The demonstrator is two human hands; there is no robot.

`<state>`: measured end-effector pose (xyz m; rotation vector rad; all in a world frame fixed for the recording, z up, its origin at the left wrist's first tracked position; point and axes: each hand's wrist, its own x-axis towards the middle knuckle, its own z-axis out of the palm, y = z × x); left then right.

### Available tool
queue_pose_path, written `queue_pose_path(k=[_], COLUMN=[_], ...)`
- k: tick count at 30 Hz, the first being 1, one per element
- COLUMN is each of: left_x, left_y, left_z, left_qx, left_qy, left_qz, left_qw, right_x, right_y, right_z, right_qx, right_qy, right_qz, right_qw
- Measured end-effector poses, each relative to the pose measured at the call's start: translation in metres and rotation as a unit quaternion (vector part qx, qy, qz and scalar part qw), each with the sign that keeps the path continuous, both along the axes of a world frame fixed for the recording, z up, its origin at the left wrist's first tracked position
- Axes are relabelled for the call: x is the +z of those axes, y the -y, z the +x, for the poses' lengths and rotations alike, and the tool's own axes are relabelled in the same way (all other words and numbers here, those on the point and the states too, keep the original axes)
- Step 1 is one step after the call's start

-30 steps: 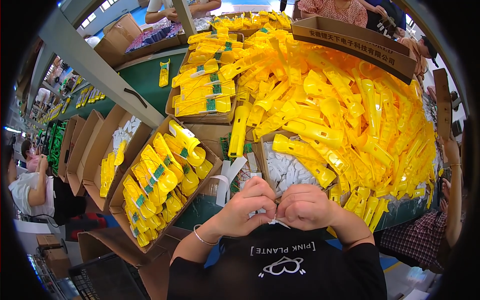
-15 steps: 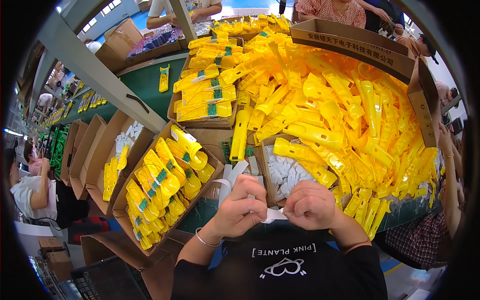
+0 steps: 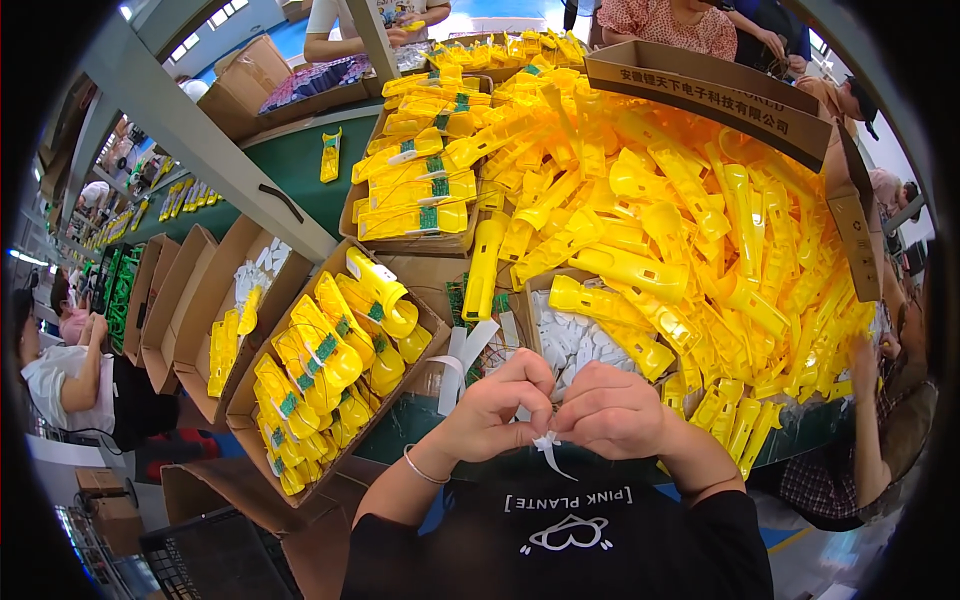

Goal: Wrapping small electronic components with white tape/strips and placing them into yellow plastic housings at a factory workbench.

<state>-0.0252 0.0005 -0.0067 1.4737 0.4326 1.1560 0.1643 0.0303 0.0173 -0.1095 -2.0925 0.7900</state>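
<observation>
In front of my chest, my left hand and my right hand are brought together, fingers pinched. Between their fingertips is a thin white strip, crumpled at the top, its narrow tail hanging down. Most of the piece is hidden by the fingers, so its material is hard to tell. Just beyond my left hand lie flat white strips. Small white plastic parts fill a carton past my right hand. A single yellow plastic shell stands out beyond the white strips.
A large heap of yellow shells covers the right side, bounded by a cardboard wall. At left, a carton holds yellow shells with green circuit boards and wires; another similar stack sits farther back. Co-workers sit around the table.
My hands have drawn together and the white strip between them, stretched across before, is now bunched with a tail hanging down. At right, a co-worker's arm has moved.
</observation>
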Motion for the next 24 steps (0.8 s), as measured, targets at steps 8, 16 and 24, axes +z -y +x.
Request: queue_pose_path(k=[8, 16, 24], left_x=[-0.01, -0.011, -0.012], left_y=[0.001, 0.001, 0.005], left_z=[0.0, -0.001, 0.004], left_qx=[-0.077, -0.075, -0.038], left_qy=[0.042, 0.054, 0.086], left_qz=[-0.123, -0.129, -0.094], left_qw=[0.988, 0.987, 0.991], right_x=[0.008, 0.008, 0.007], right_y=[-0.006, -0.005, 0.0], right_z=[0.001, 0.002, 0.001], right_qx=[0.044, 0.042, 0.009], right_qy=[0.04, 0.059, 0.058], right_qz=[0.023, 0.015, 0.003], right_qw=[0.998, 0.997, 0.998])
